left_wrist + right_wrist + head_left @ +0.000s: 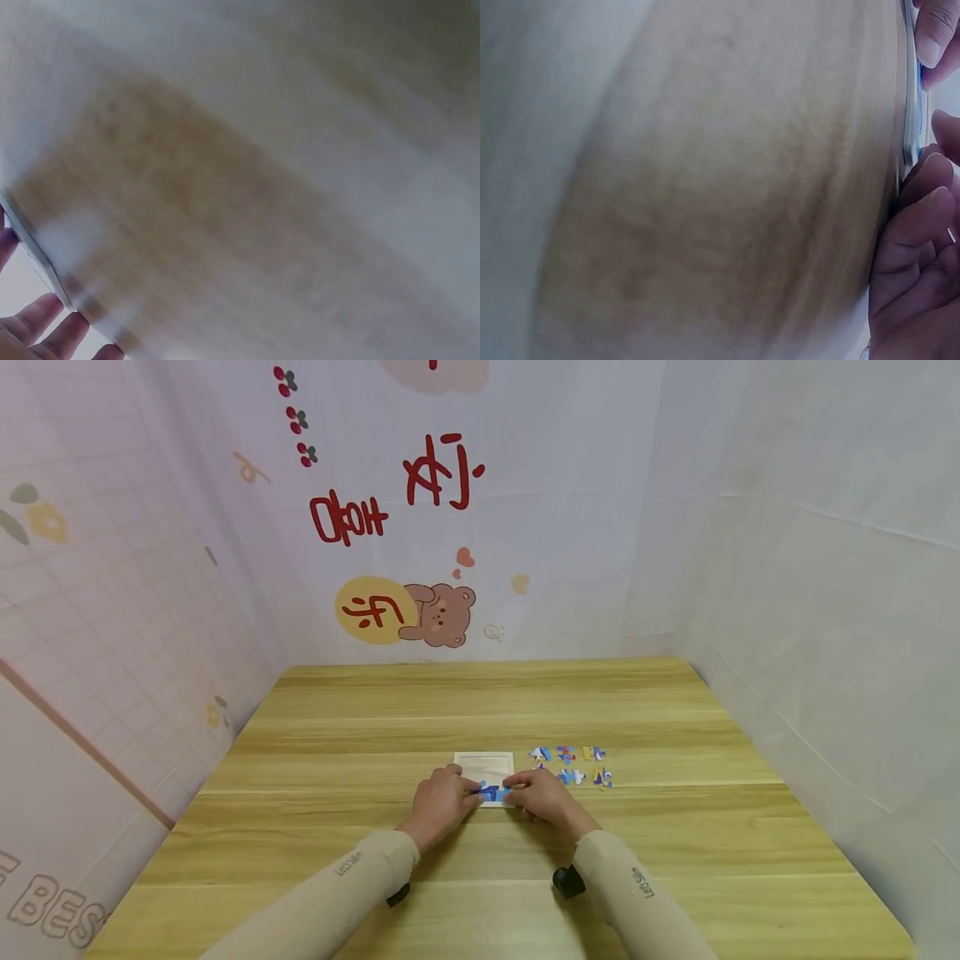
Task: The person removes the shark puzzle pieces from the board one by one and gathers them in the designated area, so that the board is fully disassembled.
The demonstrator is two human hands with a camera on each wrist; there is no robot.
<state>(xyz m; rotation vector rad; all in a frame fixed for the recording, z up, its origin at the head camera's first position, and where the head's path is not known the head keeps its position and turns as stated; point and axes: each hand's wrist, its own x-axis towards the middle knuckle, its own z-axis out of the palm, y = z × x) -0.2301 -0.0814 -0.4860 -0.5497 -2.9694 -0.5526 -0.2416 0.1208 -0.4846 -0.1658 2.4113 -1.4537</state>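
A small pale puzzle frame (483, 754) lies on the table, with blue and purple puzzle pieces (491, 793) along its near side. My left hand (441, 802) rests at the frame's left side, its fingertips touching the leftmost pieces. From the right, my right hand (549, 795) reaches over the near right corner and pinches a light blue puzzle piece, mostly hidden by the fingertips. In the left wrist view, fingers (69, 330) lie along the frame's edge (37, 259). The right wrist view shows curled fingers (922, 225) beside that edge.
Several loose puzzle pieces (572, 777) lie in two rows to the right of the frame, one partly behind my right hand. The wooden table (337, 718) meets printed cloth walls (570, 527) at its back and sides.
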